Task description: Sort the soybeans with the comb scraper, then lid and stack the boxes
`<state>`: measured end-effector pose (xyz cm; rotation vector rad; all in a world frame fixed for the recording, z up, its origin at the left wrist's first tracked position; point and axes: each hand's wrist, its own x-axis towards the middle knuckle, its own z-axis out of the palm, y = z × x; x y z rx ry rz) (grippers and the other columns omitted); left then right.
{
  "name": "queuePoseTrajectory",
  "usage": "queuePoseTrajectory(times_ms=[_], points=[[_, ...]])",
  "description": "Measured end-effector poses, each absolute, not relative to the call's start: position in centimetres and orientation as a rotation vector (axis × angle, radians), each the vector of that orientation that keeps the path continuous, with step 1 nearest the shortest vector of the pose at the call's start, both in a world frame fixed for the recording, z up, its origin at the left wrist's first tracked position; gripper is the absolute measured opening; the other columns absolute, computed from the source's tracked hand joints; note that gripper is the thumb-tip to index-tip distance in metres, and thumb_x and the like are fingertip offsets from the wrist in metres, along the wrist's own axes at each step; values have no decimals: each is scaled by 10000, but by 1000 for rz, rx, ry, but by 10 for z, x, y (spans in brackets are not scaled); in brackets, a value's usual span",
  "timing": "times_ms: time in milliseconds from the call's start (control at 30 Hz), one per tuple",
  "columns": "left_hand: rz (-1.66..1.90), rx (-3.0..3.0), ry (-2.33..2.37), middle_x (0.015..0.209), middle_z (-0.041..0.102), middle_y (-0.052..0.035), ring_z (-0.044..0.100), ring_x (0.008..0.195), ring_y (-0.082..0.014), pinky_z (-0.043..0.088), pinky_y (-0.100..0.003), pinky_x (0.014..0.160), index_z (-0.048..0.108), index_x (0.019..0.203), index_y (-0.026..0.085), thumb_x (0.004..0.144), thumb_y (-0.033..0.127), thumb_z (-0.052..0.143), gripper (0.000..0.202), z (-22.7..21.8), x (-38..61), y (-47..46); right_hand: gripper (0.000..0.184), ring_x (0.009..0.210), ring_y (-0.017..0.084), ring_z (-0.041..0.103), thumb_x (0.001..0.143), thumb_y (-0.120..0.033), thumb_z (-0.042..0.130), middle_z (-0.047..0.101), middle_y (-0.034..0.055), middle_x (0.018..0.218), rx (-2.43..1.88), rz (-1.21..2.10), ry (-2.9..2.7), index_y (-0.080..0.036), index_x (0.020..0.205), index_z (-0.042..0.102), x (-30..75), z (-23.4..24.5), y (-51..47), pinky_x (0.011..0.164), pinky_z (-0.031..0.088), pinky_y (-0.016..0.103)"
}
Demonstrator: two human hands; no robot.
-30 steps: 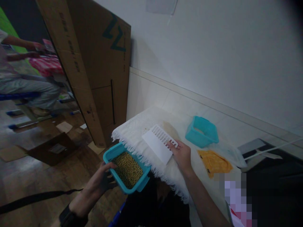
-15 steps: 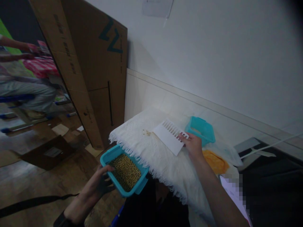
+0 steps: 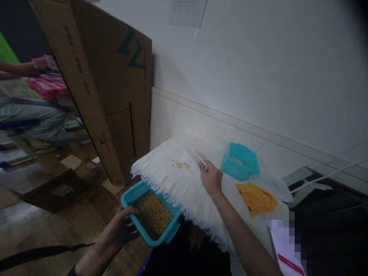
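My left hand [image 3: 122, 226] grips a teal plastic tub [image 3: 132, 193] full of yellowish beans [image 3: 152, 214], held just below the fringed front edge of a white cloth [image 3: 169, 180]. My right hand [image 3: 211, 178] is closed on a white slotted scraper [image 3: 195, 156], which stands tilted on the cloth. A small patch of loose beans [image 3: 181, 165] lies on the cloth just left of the scraper.
A second teal tub [image 3: 240, 161] stands behind my right hand, with an orange packet [image 3: 254, 198] and clear plastic beside it. Large cardboard sheets [image 3: 115, 88] lean against the wall at left. Another person sits at far left [image 3: 25, 111].
My right hand has swung the scraper back to the left and tipped it up on edge, close behind the loose beans. The tub has stayed under the cloth's edge.
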<state>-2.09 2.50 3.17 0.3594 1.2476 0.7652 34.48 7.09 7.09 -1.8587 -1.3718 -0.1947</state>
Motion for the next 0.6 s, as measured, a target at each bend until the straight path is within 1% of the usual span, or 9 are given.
queuePoseTrajectory(times_ms=[67, 167, 233, 333, 433, 500, 600], points=[[763, 347, 1256, 876, 763, -35, 841, 948, -408, 642, -455, 756, 628, 1119, 317, 473, 308, 1005, 747, 32, -20, 25, 409, 714, 268, 798, 1075, -467, 643, 883, 112, 830, -1844, -194, -1396, -188, 1169, 926, 341, 70, 71, 664, 535, 311], [753, 338, 1268, 885, 763, -31, 842, 956, -394, 642, -440, 755, 623, 1124, 315, 454, 297, 1019, 779, 29, -19, 26, 362, 735, 267, 816, 1076, -420, 657, 891, 115, 850, -1836, -180, -1438, -195, 1153, 930, 334, 72, 74, 668, 542, 302], [758, 335, 1280, 870, 756, -19, 833, 910, -375, 643, -440, 750, 617, 1120, 320, 462, 294, 1016, 770, 27, -19, 26, 334, 752, 269, 829, 1075, -387, 669, 901, 119, 881, -1828, -171, -1453, -198, 1153, 932, 328, 74, 75, 683, 550, 300], [769, 329, 1275, 857, 738, 5, 805, 834, -338, 645, -450, 754, 614, 1137, 331, 516, 312, 986, 724, 24, -21, 26, 313, 759, 268, 838, 1077, -368, 680, 905, 112, 896, -1799, -156, -1483, -212, 1163, 937, 320, 76, 76, 702, 557, 302], [744, 340, 1248, 887, 739, 5, 784, 825, -305, 651, -449, 792, 617, 1172, 329, 555, 328, 981, 716, 23, -22, 25, 314, 754, 260, 836, 1081, -358, 673, 904, 97, 890, -1758, -127, -1520, -218, 1171, 939, 315, 78, 76, 710, 562, 299], [740, 346, 1245, 892, 737, 1, 775, 831, -301, 648, -446, 800, 608, 1136, 326, 546, 342, 993, 705, 22, -23, 25, 301, 753, 253, 833, 1079, -354, 680, 906, 88, 893, -1738, -107, -1526, -222, 1159, 939, 313, 80, 76, 718, 571, 295], [763, 347, 1253, 879, 728, -6, 761, 835, -314, 629, -444, 775, 590, 1065, 327, 499, 341, 1008, 704, 23, -23, 25, 283, 741, 244, 826, 1078, -348, 698, 911, 83, 904, -1725, -99, -1511, -221, 1159, 938, 313, 84, 79, 720, 578, 292]])
